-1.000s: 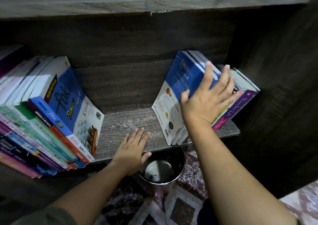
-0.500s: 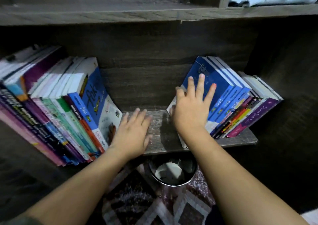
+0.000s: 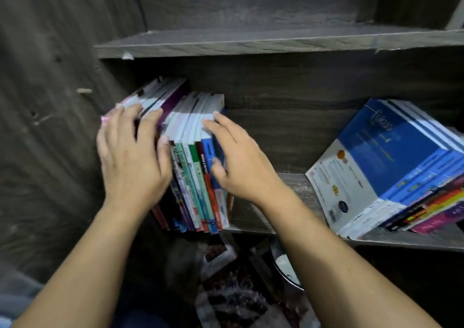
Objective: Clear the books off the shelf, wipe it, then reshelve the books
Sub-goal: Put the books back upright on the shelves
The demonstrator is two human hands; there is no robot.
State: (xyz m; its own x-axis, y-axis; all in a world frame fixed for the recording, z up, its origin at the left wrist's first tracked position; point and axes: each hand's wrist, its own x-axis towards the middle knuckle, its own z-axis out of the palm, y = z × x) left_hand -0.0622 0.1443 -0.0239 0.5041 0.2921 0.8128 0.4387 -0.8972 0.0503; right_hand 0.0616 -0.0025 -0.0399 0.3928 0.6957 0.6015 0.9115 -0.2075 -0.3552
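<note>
Metal bin [image 3: 285,268] and patterned rug [image 3: 233,300] sat below shelf [image 3: 288,185]. 2nd book pile [image 3: 391,167] leaned right, well apart. Book row [image 3: 199,177] stood at shelf's left end, upright, spines facing out. Left hand [image 3: 133,159] and right hand [image 3: 241,162] pressed its 2 flanks, fingers straight.

The spines of the left books [image 3: 198,182] are partly covered by the left hand [image 3: 133,162] and the right hand [image 3: 243,164], and their lettering is too blurred to be read. The right pile of books [image 3: 391,167] is cut off by the right edge of the view. A round container [image 3: 285,268], possibly a metal bin, is half hidden behind the right forearm [image 3: 331,265].
</note>
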